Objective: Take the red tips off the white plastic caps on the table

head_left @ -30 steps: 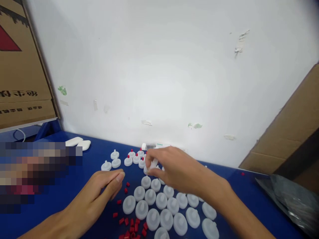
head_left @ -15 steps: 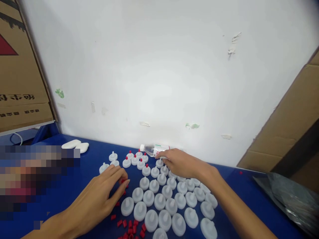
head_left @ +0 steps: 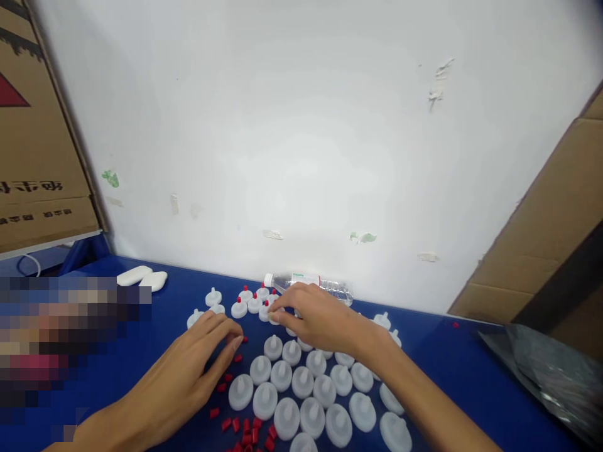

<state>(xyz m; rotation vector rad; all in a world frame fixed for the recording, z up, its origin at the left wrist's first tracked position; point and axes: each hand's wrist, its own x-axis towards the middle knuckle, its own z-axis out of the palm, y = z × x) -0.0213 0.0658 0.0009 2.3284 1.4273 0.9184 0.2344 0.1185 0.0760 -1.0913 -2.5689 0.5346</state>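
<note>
Several white round plastic caps with a centre stub (head_left: 287, 415) stand in rows on a blue table (head_left: 452, 370). A few at the far left of the rows carry red tips (head_left: 239, 308). Small loose red tips (head_left: 246, 432) lie at the near left of the caps. My left hand (head_left: 202, 358) rests on the table with its fingertips pinched by a red tip (head_left: 244, 339). My right hand (head_left: 320, 317) reaches over the caps, fingers curled on a white cap at the far rows; what it grips is partly hidden.
A clear plastic bottle (head_left: 313, 284) lies against the white wall. Two white oval pieces (head_left: 141, 278) lie at the far left. Cardboard boxes stand at the left (head_left: 32, 125) and right (head_left: 556, 220). A grey plastic bag (head_left: 546, 370) lies at the right. A blurred patch covers the left.
My right hand went back toward the bottle, then came left to the red-tipped caps. My left hand slid forward and closed its fingertips near a loose red tip.
</note>
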